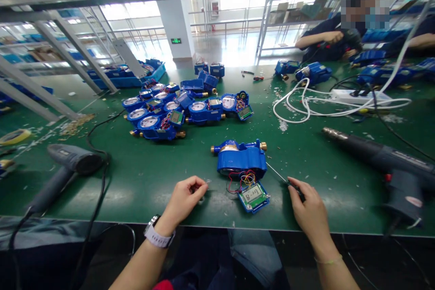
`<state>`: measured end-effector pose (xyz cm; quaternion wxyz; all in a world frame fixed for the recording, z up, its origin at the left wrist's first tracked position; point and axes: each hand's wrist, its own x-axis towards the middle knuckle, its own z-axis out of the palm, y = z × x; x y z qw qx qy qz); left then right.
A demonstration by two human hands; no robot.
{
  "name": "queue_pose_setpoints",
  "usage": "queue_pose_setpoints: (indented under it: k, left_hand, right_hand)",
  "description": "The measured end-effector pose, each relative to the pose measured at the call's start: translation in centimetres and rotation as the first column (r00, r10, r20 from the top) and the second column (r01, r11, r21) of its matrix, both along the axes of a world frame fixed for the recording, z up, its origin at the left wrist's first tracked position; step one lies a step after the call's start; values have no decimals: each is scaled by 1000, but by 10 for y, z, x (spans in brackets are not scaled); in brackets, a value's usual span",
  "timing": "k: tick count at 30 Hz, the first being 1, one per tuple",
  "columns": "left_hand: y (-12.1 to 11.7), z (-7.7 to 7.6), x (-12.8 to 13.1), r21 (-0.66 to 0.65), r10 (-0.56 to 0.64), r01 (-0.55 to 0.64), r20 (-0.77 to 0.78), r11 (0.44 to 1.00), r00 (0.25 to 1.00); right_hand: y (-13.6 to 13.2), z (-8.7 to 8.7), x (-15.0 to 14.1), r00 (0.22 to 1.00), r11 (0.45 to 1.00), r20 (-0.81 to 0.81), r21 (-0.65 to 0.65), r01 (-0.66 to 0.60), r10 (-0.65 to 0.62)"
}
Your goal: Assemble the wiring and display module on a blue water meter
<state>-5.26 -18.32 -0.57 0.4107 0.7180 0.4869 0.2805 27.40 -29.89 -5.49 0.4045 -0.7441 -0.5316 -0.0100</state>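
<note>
A blue water meter with brass ends lies tipped over on the green bench in front of me. Red, yellow and other thin wires run from it to a green circuit board with a small lit-grey display, lying at its near side. My right hand is closed round the dark handle of a thin screwdriver, whose shaft points up-left to the meter's right end. Left of the board, my left hand rests with thumb and fingers pinched together; whatever is between them is too small to tell.
Several blue water meters stand grouped behind. A heat gun lies on the right, a dryer-like blower on the left, both corded. A white power strip with looped cable sits back right. A co-worker's arm is across the bench.
</note>
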Motion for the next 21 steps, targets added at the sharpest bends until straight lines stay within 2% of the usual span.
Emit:
queue_pose_setpoints:
  k: [4, 7, 11, 14, 21]
  left_hand:
    - [11, 0, -5, 177, 105, -102, -7, 979, 994]
    - [11, 1, -5, 291, 93, -90, 2, 953, 996]
    - [3, 4, 4, 284, -103, 102, -14, 953, 995]
    - [-4, 5, 16, 267, -247, 246, -32, 932, 969]
    - [-8, 6, 45, 258, -424, 451, -155, 854, 892]
  right_hand:
    - [-2, 2, -2, 997, 999, -65, 26, 35, -34]
    - [-4, 5, -4, 988, 995, -127, 37, 89, -83]
    - [-6, 8, -7, 972, 992, -205, 40, 122, -111]
    - [-7, 9, -7, 958, 986, -251, 53, 158, -140]
    - [-12, 7, -7, 895, 952, -390, 119, 281, -215]
